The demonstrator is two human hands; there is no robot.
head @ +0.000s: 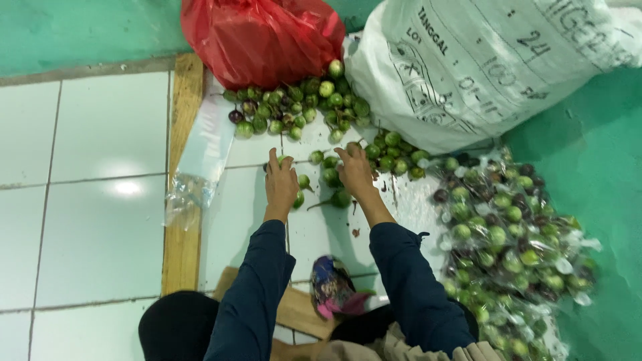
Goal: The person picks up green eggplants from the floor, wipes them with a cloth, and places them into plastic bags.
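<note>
Your left hand (281, 182) and right hand (355, 171) are resting palm-down among the small green round eggplants (314, 107) scattered on the white tiled floor (107, 220); the left grip seems to be curling over one fruit, though the view is too poor to tell, and the right fingers are lying loosely apart. The pile is crowding against the red bag (261, 37) and white sack (481, 67), a clear plastic bag of eggplants (508, 247) is hemming your right, and open tile is lying left beyond the wooden plank (182, 220).
</note>
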